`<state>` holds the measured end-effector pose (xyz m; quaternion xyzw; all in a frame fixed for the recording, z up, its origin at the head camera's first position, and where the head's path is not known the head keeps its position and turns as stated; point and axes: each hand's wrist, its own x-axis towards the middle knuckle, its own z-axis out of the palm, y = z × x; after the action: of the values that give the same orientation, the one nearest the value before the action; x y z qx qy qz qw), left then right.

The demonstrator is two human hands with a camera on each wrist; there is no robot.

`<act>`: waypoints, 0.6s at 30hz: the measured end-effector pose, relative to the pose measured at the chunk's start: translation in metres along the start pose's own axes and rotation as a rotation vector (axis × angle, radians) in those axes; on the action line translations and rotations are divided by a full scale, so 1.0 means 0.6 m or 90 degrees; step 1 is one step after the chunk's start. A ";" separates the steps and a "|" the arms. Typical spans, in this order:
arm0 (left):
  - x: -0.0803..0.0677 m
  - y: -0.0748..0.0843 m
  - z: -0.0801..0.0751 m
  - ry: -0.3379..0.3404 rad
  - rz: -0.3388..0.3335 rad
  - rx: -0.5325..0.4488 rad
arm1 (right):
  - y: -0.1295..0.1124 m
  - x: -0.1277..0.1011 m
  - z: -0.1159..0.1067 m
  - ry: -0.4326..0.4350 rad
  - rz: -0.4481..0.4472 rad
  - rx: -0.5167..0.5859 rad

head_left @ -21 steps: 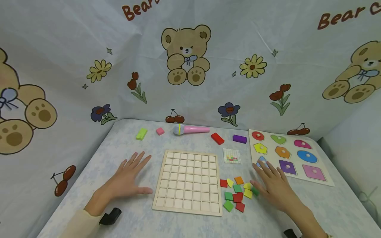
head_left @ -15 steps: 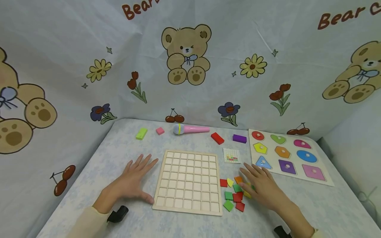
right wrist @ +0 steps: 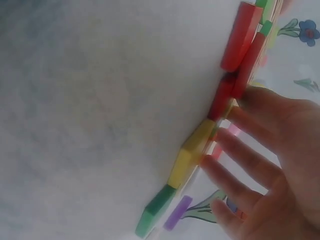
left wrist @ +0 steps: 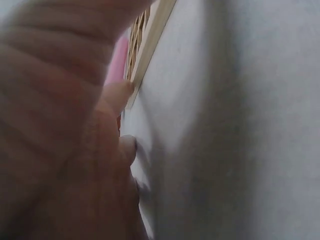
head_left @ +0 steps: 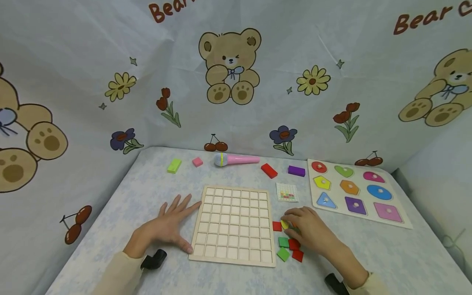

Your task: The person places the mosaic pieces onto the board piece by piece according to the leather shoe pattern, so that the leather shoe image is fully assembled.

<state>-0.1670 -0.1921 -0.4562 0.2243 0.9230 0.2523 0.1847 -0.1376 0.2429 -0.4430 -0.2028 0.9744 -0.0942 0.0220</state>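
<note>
Right hand (head_left: 307, 231) on yellow tile (head_left: 284, 224)

Your table (head_left: 147, 192) carries the wooden grid board (head_left: 234, 223), loose coloured tiles (head_left: 289, 248), a small pattern card (head_left: 287, 192), the shape puzzle (head_left: 354, 192), a pink toy microphone (head_left: 236, 159) and scattered blocks (head_left: 174, 165).

I count one grid board (head_left: 233, 224), one shape puzzle (head_left: 354, 191), one toy microphone (head_left: 236, 159), four loose blocks (head_left: 269, 171) and one pattern card (head_left: 287, 192).

Left hand (head_left: 167, 227) flat, right hand (head_left: 307, 231) curled.
</note>
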 end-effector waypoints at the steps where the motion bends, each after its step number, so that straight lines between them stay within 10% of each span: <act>1: 0.001 -0.001 0.000 -0.004 0.003 0.002 | 0.000 0.001 0.000 0.001 -0.001 0.000; 18: -0.002 -0.001 -0.003 -0.007 0.025 -0.012 | -0.029 0.042 -0.036 -0.002 0.005 0.056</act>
<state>-0.1672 -0.1941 -0.4547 0.2422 0.9149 0.2635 0.1868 -0.1555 0.2209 -0.4187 -0.1978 0.9701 -0.1366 0.0327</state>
